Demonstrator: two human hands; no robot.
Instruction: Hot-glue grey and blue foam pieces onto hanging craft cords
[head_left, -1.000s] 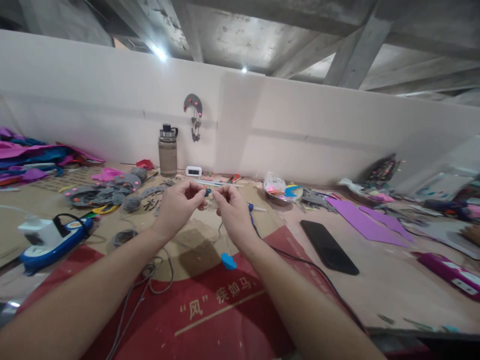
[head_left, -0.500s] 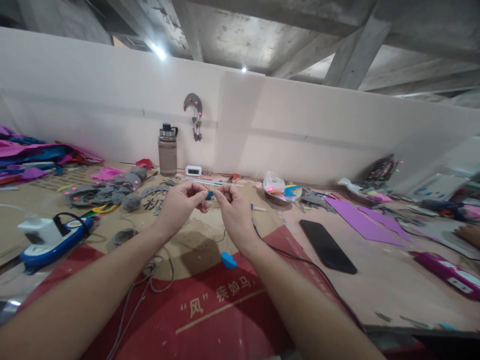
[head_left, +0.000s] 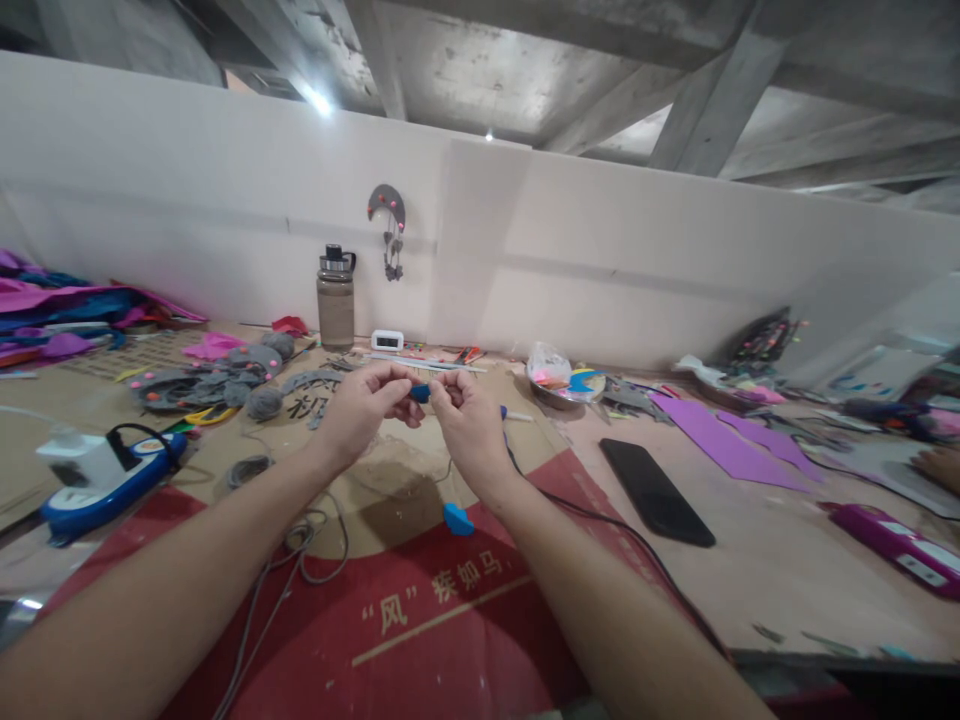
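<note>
Both my hands are raised over the middle of the table, fingertips meeting. My left hand (head_left: pixel 362 408) and my right hand (head_left: pixel 469 425) pinch a small blue piece (head_left: pixel 421 393) between them. Its shape is mostly hidden by my fingers. A second small blue piece (head_left: pixel 457 519) lies on the red printed sheet (head_left: pixel 420 640) just below my right wrist. A thin dark cable (head_left: pixel 585 515) runs along the table to the right of my right forearm.
A black phone (head_left: pixel 655 493) lies flat right of my hands. A blue and white power strip (head_left: pixel 101 475) sits at left, grey felt cut-outs (head_left: pixel 217 385) behind it. A water bottle (head_left: pixel 336 300) stands at the back wall. Purple foam sheets (head_left: pixel 731 440) lie at right.
My hands have closed the small gap between them. The blue piece now shows more plainly between the fingertips of both hands.
</note>
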